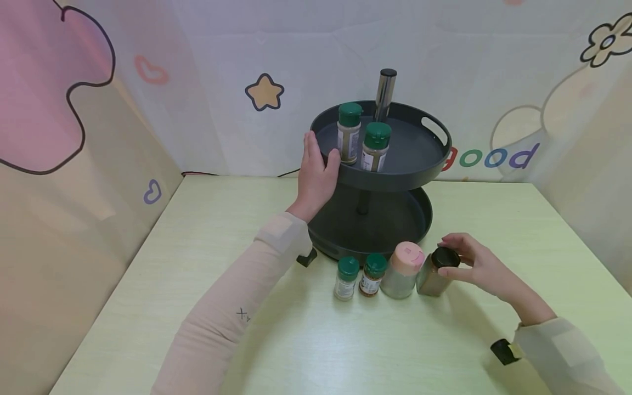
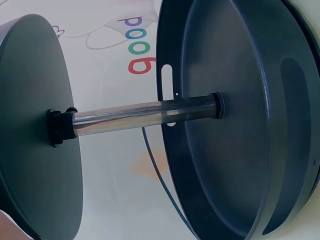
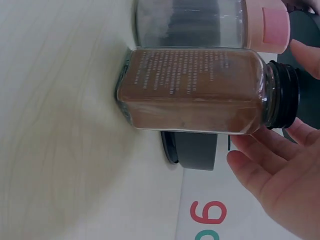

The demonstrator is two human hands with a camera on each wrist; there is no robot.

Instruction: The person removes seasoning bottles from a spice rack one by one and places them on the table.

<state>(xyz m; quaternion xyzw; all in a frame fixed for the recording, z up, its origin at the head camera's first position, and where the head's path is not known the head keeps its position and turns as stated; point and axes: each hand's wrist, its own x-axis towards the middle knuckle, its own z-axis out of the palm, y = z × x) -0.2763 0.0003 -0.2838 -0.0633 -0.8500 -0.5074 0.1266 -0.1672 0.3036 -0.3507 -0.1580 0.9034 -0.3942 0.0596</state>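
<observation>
While the person's left hand [image 1: 318, 173] rests on the side of the round black top tray [image 1: 412, 151], we see its fingers straight and loose, with the thumb near the front rim; the right hand [image 1: 486, 269] is lower down and off to the right, and its thumb and fingers curve round the black ridged lid [image 3: 285, 95] of the flat-sided clear glass jar [image 3: 192, 90]; we cannot tell how hard they squeeze.

That jar has brown powder inside and tiny pale print on its side; it stands on the pale green table [image 1: 148, 329], at the right end of a row, in front of the round black bottom tray [image 1: 390, 219]; just beside it we find the round clear jar with a pink lid [image 1: 399, 282], then two little clear bottles with green caps [image 1: 370, 283].

Up on the top tray we see two more clear bottles with green caps [image 1: 348, 141], side by side near the hand; between the trays runs a shiny silver pole [image 2: 120, 117]; behind it all hangs a pale cloth wall [image 1: 212, 109] with a yellow star [image 1: 265, 92].
</observation>
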